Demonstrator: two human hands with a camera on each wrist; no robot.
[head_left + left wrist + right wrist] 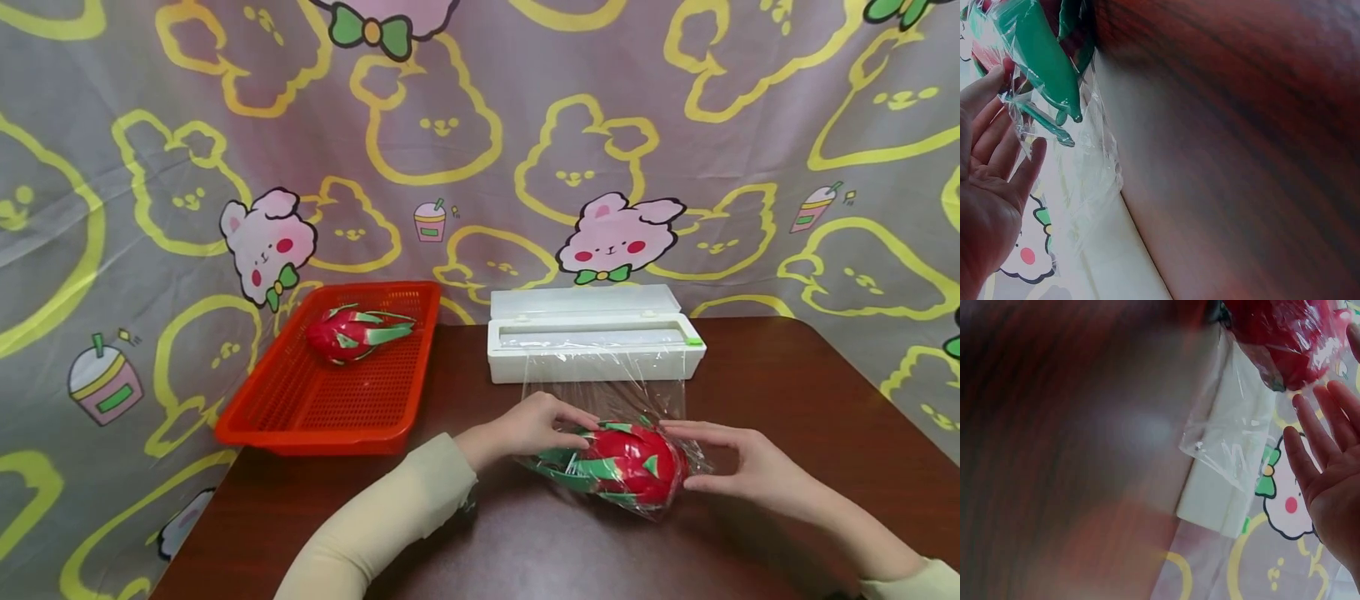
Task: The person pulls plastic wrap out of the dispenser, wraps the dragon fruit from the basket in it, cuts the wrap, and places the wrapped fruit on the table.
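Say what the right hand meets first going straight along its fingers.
Likely the clear plastic film over the oval red-and-green dragon fruit, at the fruit's red end. The right hand is very close; whether its fingers touch is hard to tell.

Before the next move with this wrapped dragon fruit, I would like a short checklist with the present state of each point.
1. Left hand at the leafy end of the dragon fruit: ok.
2. Right hand firmly touching the round end: cannot tell; it is close beside it.
3. Underside fully covered by film: cannot tell, hidden.
4. Film cut free from the white box: not ok, it runs from box to fruit.
5. Red basket apart from the wrapping: ok.
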